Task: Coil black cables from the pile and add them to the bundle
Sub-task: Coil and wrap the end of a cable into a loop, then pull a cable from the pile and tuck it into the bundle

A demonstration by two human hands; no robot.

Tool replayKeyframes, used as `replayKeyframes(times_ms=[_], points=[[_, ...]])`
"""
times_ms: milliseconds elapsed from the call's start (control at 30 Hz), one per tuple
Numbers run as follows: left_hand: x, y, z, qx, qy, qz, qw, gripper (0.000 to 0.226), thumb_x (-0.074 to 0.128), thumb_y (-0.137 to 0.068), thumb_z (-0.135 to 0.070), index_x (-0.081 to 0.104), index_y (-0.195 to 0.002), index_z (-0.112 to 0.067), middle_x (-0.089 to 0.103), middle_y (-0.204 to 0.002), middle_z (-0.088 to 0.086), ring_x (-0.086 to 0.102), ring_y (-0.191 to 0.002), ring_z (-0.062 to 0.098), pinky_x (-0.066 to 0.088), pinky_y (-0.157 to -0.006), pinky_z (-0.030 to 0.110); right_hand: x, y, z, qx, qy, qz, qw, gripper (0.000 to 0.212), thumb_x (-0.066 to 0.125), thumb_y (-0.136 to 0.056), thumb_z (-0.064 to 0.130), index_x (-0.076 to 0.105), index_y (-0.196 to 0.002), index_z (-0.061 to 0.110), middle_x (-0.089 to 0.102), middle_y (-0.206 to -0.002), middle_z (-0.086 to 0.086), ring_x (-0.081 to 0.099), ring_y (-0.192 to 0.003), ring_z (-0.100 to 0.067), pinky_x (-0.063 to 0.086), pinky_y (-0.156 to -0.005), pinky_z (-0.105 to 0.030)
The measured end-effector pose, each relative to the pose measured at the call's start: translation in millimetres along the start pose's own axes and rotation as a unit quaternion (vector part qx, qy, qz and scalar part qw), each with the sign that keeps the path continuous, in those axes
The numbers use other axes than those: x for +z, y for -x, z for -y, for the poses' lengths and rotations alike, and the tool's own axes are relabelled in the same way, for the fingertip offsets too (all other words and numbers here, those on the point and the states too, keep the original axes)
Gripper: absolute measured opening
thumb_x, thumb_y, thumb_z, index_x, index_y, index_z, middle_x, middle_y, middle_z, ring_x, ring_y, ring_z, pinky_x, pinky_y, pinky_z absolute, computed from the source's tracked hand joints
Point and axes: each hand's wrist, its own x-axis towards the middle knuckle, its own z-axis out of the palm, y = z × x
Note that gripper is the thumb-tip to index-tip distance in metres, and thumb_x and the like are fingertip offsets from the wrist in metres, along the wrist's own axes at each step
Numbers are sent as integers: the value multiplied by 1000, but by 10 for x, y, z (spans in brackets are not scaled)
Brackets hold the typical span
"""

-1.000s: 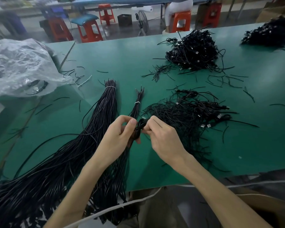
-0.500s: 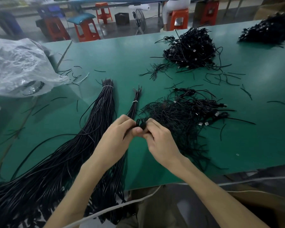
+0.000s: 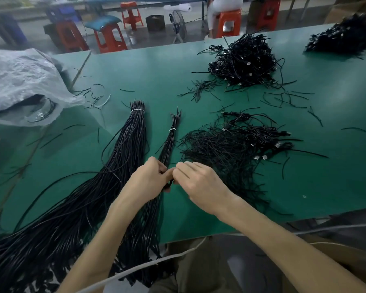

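Note:
On the green table my left hand and my right hand meet fingertip to fingertip and pinch a small black cable piece between them, mostly hidden by the fingers. Under my left hand runs a thin tied bundle of black cables with a white tie. Left of it lies a thick tied bundle. A loose pile of black cables with metal plugs spreads to the right of my hands.
A larger heap of coiled cables sits further back, another at the far right corner. A crumpled clear plastic bag lies at the left. Short wire offcuts are scattered about. Orange stools stand beyond the table.
Both hands have drawn slightly towards me and closed together over the cable piece, which now shows less between the fingers.

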Motion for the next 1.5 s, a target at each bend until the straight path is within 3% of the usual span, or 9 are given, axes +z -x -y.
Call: replayKeyframes(times_ms=[100,233,400,567,733,867,1133,1233,1500], points=[[24,-26,-13,3,35,11,999,28,60,-100,-49,53,-103,-22,74,-65,-8,51,-43,6,42,-49,25,-22,20,-31,12,-13,9,1000,23,46,-83,-14,61,-83,4,58,-77,-9,57,-65,-24,52,-61,-32],[21,-25,13,14,105,2,994,33,46,-104,-54,56,-107,-24,77,-76,-11,71,-59,8,48,-62,31,-115,65,-283,171,-95,-1,981,10,60,-96,2,60,-85,4,60,-82,-6,50,-59,-12,49,-59,-24],[103,-25,284,7,-90,-25,996,27,56,-101,-50,59,-107,-24,63,-99,-12,62,-84,6,55,-76,32,-324,162,-1027,433,-137,-60,889,8,63,-100,21,62,-93,16,62,-84,4,54,-57,-14,45,-52,-27],[386,22,311,22,-229,-15,973,39,61,-98,-51,46,-111,-17,49,-109,-1,54,-100,19,45,-72,30,-405,404,-1477,562,-150,-48,812,44,67,-99,32,59,-133,6,67,-117,-7,70,-86,-21,57,-86,-40],[441,24,302,-16,-306,-30,951,34,55,-105,-42,39,-93,-14,42,-75,-5,56,-73,23,38,-61,33,-213,548,-1349,567,-164,-49,806,45,61,-102,18,49,-143,8,57,-130,-6,67,-77,-11,49,-69,-20],[436,88,316,-20,-314,-71,947,35,55,-104,-42,35,-95,-15,46,-86,-1,52,-69,22,33,-55,30,-128,536,-1200,568,-181,-60,801,46,60,-102,14,45,-145,8,52,-134,-6,61,-87,-7,51,-82,-30],[368,113,384,-28,-284,-67,956,26,51,-107,-32,40,-91,-15,44,-75,-5,41,-57,15,33,-55,32,-22,376,-750,500,-211,-14,840,34,61,-100,9,55,-134,9,52,-125,-2,55,-93,2,43,-73,-6],[300,83,400,-39,-207,-27,977,22,51,-107,-32,49,-96,-14,57,-81,0,56,-66,20,44,-57,36,76,301,-483,458,-275,39,845,25,62,-100,11,61,-125,12,59,-114,2,58,-93,1,45,-76,-3],[145,112,375,64,63,55,994,15,66,-98,-31,65,-91,-18,72,-69,-2,65,-58,13,57,-65,39,406,0,100,453,-508,155,716,33,51,-108,32,70,-104,5,73,-86,-4,70,-75,-22,53,-62,-33]])
